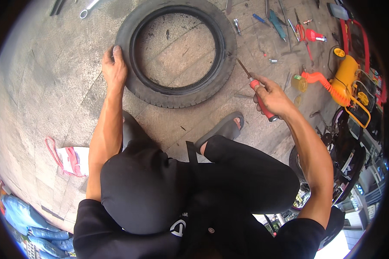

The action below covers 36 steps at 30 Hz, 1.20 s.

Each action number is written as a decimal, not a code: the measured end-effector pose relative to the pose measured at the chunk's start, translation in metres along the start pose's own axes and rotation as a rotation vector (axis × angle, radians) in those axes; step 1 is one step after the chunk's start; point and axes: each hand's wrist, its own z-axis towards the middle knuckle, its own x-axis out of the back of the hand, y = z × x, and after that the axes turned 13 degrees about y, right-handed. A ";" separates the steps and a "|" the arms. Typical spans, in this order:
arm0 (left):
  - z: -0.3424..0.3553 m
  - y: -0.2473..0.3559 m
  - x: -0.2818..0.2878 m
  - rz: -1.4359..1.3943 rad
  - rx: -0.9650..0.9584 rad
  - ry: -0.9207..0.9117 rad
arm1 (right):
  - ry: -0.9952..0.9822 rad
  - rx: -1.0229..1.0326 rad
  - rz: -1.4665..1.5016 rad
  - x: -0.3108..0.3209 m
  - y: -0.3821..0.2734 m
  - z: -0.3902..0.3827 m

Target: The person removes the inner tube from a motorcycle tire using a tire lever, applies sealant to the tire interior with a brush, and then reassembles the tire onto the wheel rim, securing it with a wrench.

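Note:
A black rubber tire (176, 98) lies flat on the tiled floor in front of me, its middle showing bare floor. My left hand (114, 69) grips the tire's left edge, thumb on the sidewall and fingers curled over the outside. My right hand (268, 97) is wrapped round a red-handled screwdriver (271, 115), whose metal shaft points up and left toward the tire's right side, with its tip just off the rubber.
Several tools (277, 26) lie scattered at upper right, beside a yellow compressor (345, 82) with an orange coiled hose (315, 77). A wrench (88, 8) lies upper left, a white-and-pink bag (71, 162) left, blue bundles (21, 213) lower left. My sandalled foot (218, 129) is below the tire.

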 end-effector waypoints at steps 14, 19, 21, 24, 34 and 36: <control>0.023 0.069 0.050 -0.336 0.588 -0.514 | 0.487 -0.213 0.680 -0.107 0.315 -0.008; 0.003 0.214 0.094 -0.298 -0.096 -0.471 | 0.676 -0.130 0.767 -0.115 0.353 0.003; -0.009 0.277 0.118 -0.164 -0.454 -0.392 | 0.827 -0.111 0.685 -0.109 0.364 0.010; -0.032 0.338 0.145 -0.071 -0.764 -0.251 | 1.236 0.101 0.304 -0.104 0.379 0.012; -0.029 0.301 0.067 0.087 -0.696 -0.152 | 0.924 -0.241 0.090 -0.143 0.417 -0.011; -0.019 0.310 0.069 -0.076 -0.512 -0.248 | 1.082 -0.149 0.105 -0.137 0.413 -0.012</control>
